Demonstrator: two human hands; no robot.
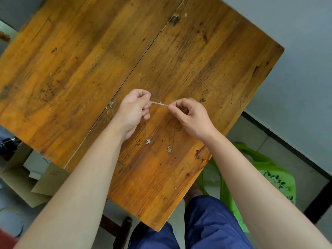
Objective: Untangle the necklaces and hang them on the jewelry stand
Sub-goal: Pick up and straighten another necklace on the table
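The left hand (133, 112) is curling its fingers and pinching one end of a short, taut stretch of tangled necklaces (159, 103). The right hand (190, 117) is pinching the other end between thumb and forefinger, its remaining fingers loosely bent. The knotted stretch is hanging between the two hands, just over the wooden table (71, 60). Thin chain loops are trailing from under the left hand toward the person, ending in a small pendant (148, 141) and, nearer the right wrist, a second pendant (169, 149). A third pendant (111, 104) is lying just left of the left hand, and a fourth pendant (202, 100) just beyond the right knuckles. A green bag (260, 168) is lying on the floor under the right forearm.
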